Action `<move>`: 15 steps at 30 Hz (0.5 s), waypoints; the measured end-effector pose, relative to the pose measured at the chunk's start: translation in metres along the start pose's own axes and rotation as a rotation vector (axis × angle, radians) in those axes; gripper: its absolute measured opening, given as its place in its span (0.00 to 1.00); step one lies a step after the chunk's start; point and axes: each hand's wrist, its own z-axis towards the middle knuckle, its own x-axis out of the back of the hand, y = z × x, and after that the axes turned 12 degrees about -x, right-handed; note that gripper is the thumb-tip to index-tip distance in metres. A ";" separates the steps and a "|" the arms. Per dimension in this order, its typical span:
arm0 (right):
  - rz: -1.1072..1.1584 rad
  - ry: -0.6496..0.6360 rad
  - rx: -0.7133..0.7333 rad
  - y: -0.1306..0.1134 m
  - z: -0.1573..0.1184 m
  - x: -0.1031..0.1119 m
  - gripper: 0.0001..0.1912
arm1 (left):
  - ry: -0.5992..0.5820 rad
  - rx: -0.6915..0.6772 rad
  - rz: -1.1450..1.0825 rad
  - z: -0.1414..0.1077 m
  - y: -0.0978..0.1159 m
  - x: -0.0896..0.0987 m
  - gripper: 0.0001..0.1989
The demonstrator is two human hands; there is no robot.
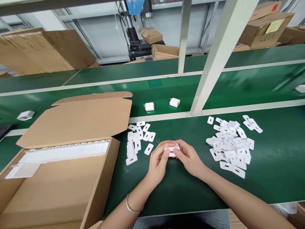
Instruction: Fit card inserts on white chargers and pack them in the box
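Observation:
Both hands hold one white plug charger [172, 149] above the green table, its face with a dark and red slot turned toward me. My left hand [159, 159] grips its left side, thumb on the face. From the right, my right hand [189, 157] closes on it with thumb and fingers. Two thin metal prongs show just beyond my left fingers. Left of my hands lies a small group of flat white slotted plates [149, 149]. A larger heap of similar slotted plates [230, 143] spreads to the right. My fingers hide much of the charger's body.
An open cardboard box [95, 190] with white pieces along its back wall stands at left. Two white chargers [149, 107] [174, 102] sit on the green ledge behind. A pale metal post [214, 57] rises right of centre. Cardboard boxes [267, 28] occupy the shelf beyond.

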 end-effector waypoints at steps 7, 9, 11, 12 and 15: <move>0.056 -0.010 -0.014 0.003 0.008 -0.001 0.27 | -0.060 0.089 0.025 0.002 -0.008 0.002 0.19; 0.063 0.005 -0.026 0.005 0.012 -0.001 0.29 | -0.061 0.086 0.055 0.003 -0.013 0.002 0.20; 0.069 0.010 -0.015 0.009 0.015 -0.003 0.30 | -0.055 0.050 0.092 0.002 -0.016 0.003 0.20; 0.074 0.015 -0.003 0.011 0.016 -0.004 0.30 | -0.059 0.036 0.108 0.001 -0.016 0.003 0.20; 0.106 0.041 0.032 0.015 0.017 -0.008 0.29 | -0.100 0.079 0.088 0.001 -0.013 0.003 0.19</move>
